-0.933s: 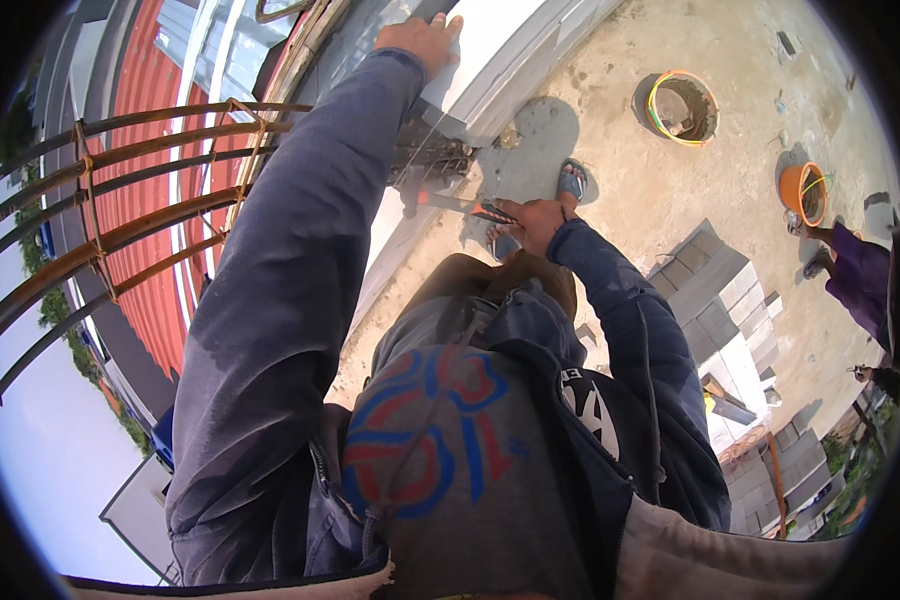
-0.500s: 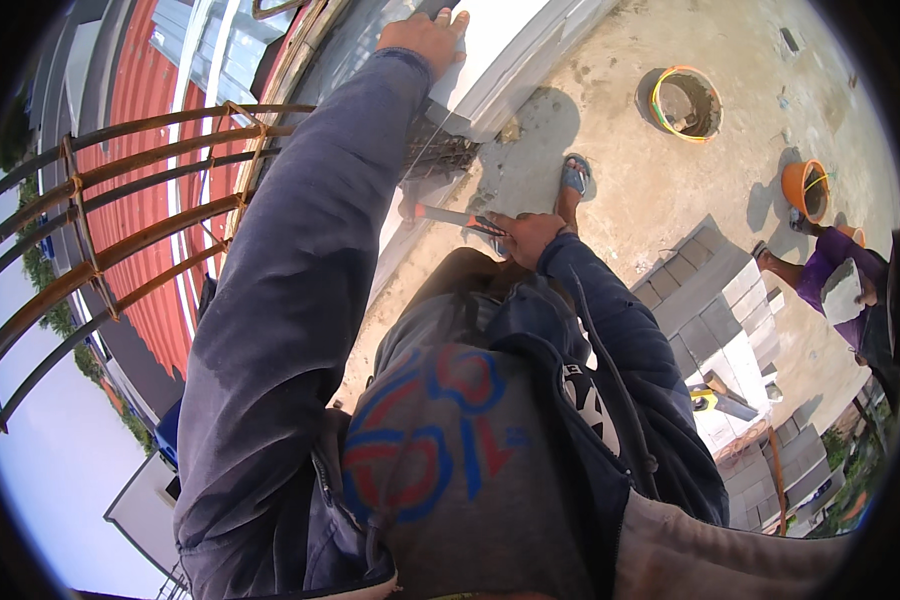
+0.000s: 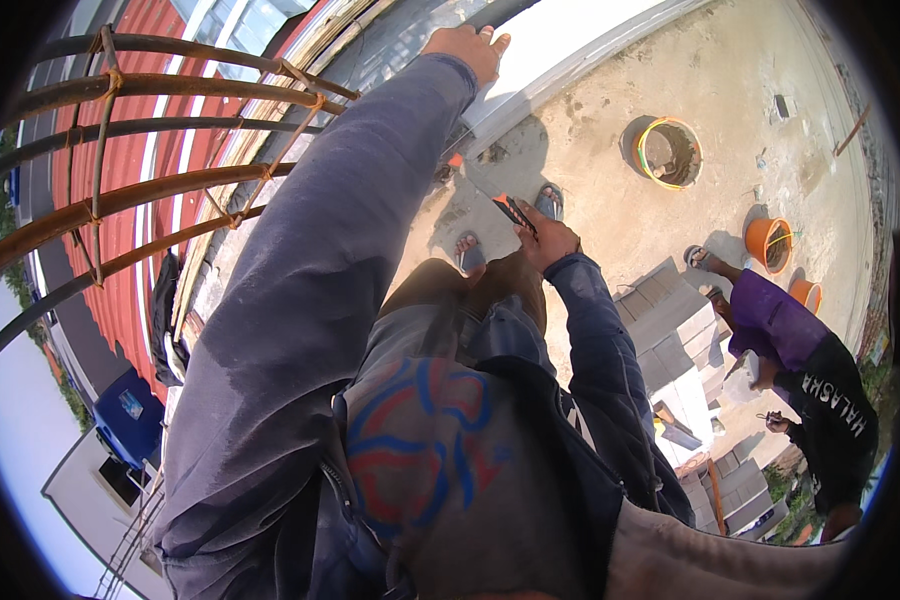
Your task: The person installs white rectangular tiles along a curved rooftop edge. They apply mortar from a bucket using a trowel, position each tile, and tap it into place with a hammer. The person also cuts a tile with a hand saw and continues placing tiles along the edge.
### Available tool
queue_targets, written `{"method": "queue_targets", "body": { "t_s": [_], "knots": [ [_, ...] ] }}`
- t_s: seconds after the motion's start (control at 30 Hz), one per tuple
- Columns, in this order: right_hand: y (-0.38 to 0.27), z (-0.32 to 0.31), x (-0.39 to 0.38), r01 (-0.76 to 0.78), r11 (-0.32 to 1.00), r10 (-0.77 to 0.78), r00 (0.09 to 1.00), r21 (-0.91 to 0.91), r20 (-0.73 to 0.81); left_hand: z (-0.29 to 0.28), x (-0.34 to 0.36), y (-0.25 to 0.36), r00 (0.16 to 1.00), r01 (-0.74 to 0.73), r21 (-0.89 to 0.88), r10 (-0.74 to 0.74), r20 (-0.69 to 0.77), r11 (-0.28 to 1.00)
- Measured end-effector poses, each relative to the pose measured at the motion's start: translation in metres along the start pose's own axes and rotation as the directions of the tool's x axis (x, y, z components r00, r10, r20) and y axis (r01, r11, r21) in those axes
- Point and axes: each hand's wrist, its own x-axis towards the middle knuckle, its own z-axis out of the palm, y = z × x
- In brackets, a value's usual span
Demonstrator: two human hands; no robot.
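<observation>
My left hand lies at the edge of a pale wall block, its fingertips spread over the top and wrapped around nothing. My right hand is closed around the black and orange handle of a hammer, in front of my legs. The handle points up and left toward the foot of the wall. Its far end is blurred, so the hammer's head does not show clearly. Both my feet stand on the sandy floor beyond the handle.
Rusty tied rebar juts in at the left, over a red corrugated roof. A mortar bucket and an orange bucket stand on the floor. Stacked grey blocks and a co-worker in purple and black are at right.
My right hand has turned the hammer upward, away from its level position by the wall. My left hand stays on the block. The view has shifted, and the co-worker shows more fully.
</observation>
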Motion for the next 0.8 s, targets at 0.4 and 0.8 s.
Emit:
{"method": "queue_targets", "body": {
  "t_s": [0.4, 0.8],
  "knots": [
    [-0.004, 0.034, -0.064, -0.400, 0.863, 0.397, 0.915, 0.308, 0.076, -0.028, 0.004, -0.009, 0.988, 0.035, -0.302, 0.012, 0.152, 0.953],
    [0.130, -0.156, -0.042, -0.484, 0.874, 0.485, 0.866, 0.038, -0.125, 0.019, -0.125, 0.097, 0.996, 0.025, -0.945, -0.090, -0.005, 0.325]
  ]
}}
